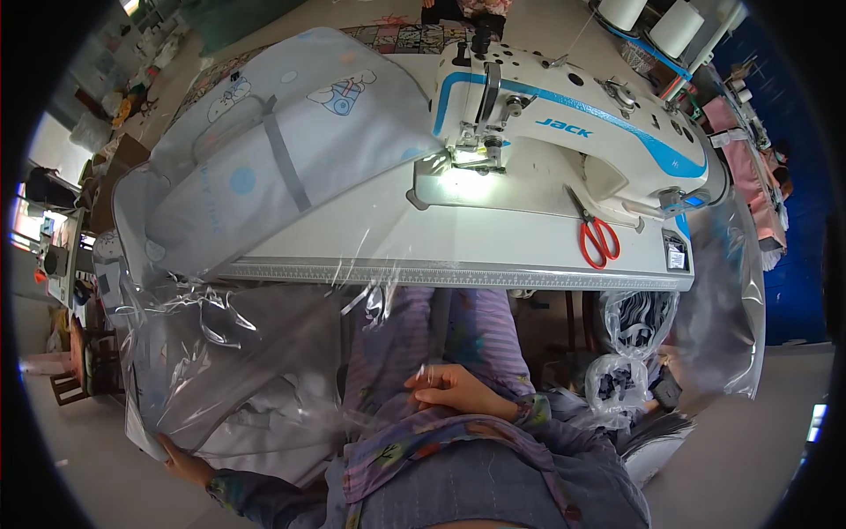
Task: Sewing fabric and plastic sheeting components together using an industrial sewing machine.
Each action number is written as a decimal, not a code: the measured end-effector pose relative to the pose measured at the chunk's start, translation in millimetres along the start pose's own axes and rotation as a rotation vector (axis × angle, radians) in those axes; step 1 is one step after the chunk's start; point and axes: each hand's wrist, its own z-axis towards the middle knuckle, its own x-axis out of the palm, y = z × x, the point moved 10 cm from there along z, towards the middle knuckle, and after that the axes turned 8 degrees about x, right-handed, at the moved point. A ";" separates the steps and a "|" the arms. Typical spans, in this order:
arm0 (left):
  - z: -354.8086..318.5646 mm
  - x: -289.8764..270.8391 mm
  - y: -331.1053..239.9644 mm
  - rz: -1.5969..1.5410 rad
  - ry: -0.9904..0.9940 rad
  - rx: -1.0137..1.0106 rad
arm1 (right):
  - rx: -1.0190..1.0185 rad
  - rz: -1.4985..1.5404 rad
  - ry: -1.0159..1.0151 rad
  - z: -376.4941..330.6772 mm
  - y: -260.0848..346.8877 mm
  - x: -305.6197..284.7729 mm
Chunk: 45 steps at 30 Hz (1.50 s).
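Note:
A light grey printed fabric piece [238, 132] with cartoon figures and a darker grey strap lies over the left of the sewing table, one corner reaching the presser foot of the white and blue sewing machine [564, 115]. A clear plastic sheet [256, 353] hangs from it over the table's front edge toward my lap. Low on the left, my left hand [187, 462] is closed on the pale lower edge of the hanging fabric, its fingers partly hidden. Above my lap, my right hand [463, 391] has its fingers curled in a pinch on the clear plastic sheet.
Red-handled scissors [599, 240] lie on the table right of the needle. A ruler strip [493, 274] runs along the front edge. Thread cones [674, 28] stand at the back right. Plastic bags of dark strips [639, 322] hang below the table at right. A wooden stool [84, 361] stands left.

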 end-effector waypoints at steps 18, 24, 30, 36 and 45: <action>-8.2 62.9 -14.3 -0.154 0.076 0.040 | -0.113 0.150 -0.108 14.4 -0.6 -11.4; -7.2 91.0 -36.4 -0.155 0.090 0.067 | -0.139 0.051 -0.182 11.5 4.2 -33.2; 23.2 88.8 31.9 -0.177 0.348 0.206 | -0.218 -0.195 -0.088 25.4 13.2 -11.4; -42.4 155.3 37.2 -0.640 0.442 -0.161 | -0.177 0.183 -0.079 23.9 22.7 -7.0; -86.8 232.0 -63.6 -0.322 0.400 0.120 | -0.345 -0.031 -0.157 27.5 33.6 -19.5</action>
